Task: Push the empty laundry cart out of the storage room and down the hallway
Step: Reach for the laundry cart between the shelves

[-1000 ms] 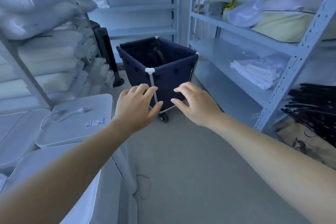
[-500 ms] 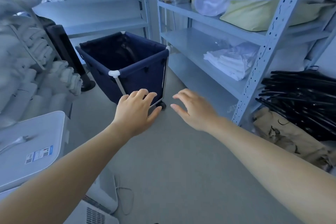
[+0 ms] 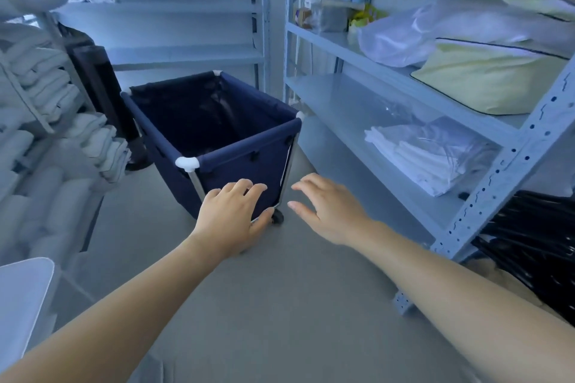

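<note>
A navy fabric laundry cart (image 3: 249,146) on a metal frame with white corner caps stands on small wheels in the middle of the storage room, turned corner-on to me. Its inside looks dark and empty. My left hand (image 3: 231,218) reaches forward with fingers spread, in front of the cart's near lower side, holding nothing. My right hand (image 3: 329,211) is stretched out to the right of the cart's near corner, fingers apart and empty. Neither hand grips the cart.
Grey metal shelving (image 3: 389,93) with folded linen and pillows lines the right side. More shelves (image 3: 186,53) stand behind the cart. Stacked white towels (image 3: 46,109) fill the left. A white appliance (image 3: 21,298) sits at lower left, black hangers (image 3: 535,246) at lower right.
The view has moved closer to the cart, which now looks larger. Both hands stay outstretched and open, nearer the cart's front side than before.
</note>
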Available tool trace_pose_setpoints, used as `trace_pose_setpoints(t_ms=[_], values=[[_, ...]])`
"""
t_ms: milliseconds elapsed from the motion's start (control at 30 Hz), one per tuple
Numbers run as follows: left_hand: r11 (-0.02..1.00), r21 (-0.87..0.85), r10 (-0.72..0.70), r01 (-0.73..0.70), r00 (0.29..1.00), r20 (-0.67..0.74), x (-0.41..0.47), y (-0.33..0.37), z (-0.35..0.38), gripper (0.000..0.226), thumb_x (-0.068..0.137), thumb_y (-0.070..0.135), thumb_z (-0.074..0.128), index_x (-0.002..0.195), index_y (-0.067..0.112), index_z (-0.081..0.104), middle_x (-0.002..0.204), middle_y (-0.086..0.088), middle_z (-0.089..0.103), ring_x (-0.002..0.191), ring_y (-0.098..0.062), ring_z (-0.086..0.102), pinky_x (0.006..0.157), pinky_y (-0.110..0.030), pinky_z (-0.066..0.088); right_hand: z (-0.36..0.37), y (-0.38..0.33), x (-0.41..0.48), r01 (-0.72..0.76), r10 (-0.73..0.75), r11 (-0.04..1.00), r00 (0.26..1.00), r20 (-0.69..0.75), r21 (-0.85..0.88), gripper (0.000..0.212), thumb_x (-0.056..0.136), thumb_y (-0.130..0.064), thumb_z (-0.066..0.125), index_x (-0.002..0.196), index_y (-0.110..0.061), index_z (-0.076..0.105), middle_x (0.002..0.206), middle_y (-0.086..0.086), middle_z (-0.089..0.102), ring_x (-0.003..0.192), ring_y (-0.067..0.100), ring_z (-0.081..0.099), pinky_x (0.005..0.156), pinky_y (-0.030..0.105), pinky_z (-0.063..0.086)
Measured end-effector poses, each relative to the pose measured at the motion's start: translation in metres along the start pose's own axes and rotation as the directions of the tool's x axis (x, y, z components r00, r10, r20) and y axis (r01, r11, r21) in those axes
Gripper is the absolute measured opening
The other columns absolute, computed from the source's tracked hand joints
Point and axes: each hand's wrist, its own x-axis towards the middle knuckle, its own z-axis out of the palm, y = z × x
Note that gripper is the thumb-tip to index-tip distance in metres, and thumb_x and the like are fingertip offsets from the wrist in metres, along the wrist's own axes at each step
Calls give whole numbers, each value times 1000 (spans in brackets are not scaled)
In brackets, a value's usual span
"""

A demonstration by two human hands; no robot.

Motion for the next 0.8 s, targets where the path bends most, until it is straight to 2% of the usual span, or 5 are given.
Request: trace_pose_setpoints(t_ms=[267, 433, 600, 800], values=[[1000, 7, 3, -3, 999, 32, 96, -46, 31, 49, 92, 52, 40, 133, 26, 46, 127, 5, 55, 114, -19, 55, 91, -35, 42, 24, 48, 100, -72, 69, 995, 997, 46, 63, 45, 97, -48, 37, 130, -20, 46, 129, -5, 51, 114, 17, 50, 82, 34, 43], [1000, -20, 2, -1, 999, 46, 156, -58, 56, 47, 92, 49, 42, 132, 25, 48, 128, 6, 54, 115, -18, 54, 94, -36, 42, 35, 94, 153, -69, 65, 995, 996, 57, 71, 44, 97, -48, 37, 130, -20, 46, 129, -4, 51, 113, 18, 50, 77, 31, 38], [1000, 2, -13, 12, 998, 61, 233, -59, 88, 47, 92, 49, 41, 133, 26, 46, 129, 7, 54, 116, -17, 54, 94, -36, 44, 49, 149, 212, -49, 42, 995, 996, 76, 90, 46, 97, -49, 37, 131, -20, 45, 131, -4, 50, 116, 19, 49, 86, 36, 45], [999, 19, -44, 43, 997, 66, 335, -54, 123, 45, 92, 48, 42, 130, 24, 48, 127, 7, 56, 115, -19, 55, 94, -37, 43, 49, 227, 286, -37, 30, 993, 997, 66, 109, 46, 96, -49, 37, 131, -19, 45, 131, -3, 51, 113, 19, 52, 83, 35, 45]])
